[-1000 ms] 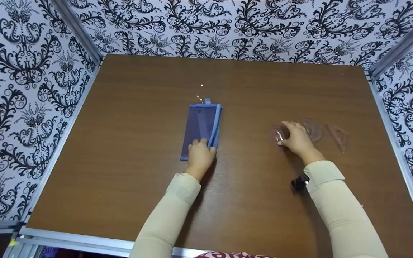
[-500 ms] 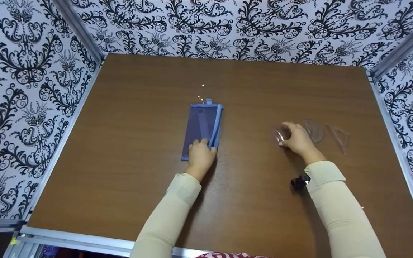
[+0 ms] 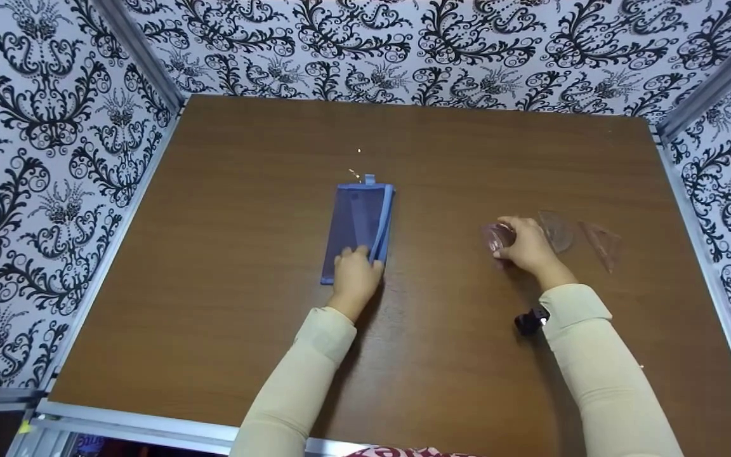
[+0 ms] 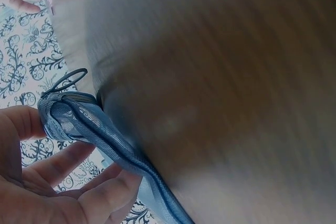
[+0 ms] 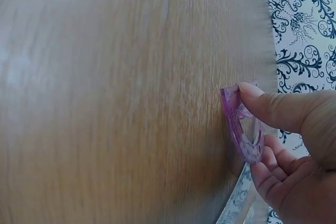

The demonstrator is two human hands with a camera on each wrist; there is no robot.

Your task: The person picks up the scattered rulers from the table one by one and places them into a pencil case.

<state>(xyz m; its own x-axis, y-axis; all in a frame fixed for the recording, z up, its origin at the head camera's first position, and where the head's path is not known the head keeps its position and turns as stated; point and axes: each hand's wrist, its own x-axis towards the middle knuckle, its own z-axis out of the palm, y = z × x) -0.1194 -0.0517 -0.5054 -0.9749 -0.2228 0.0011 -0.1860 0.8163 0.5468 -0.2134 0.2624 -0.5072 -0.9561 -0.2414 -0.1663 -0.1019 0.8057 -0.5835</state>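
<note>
Pouch (image 3: 354, 219): blue mesh | plastic piece (image 5: 234, 123): translucent pink, apparently hollow-centred

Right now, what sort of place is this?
Looks like a small work booth, though that's a guess: a brown wood-look table, silver metal-looking posts at its far corners, and black-and-white patterned walls on three sides.
</note>
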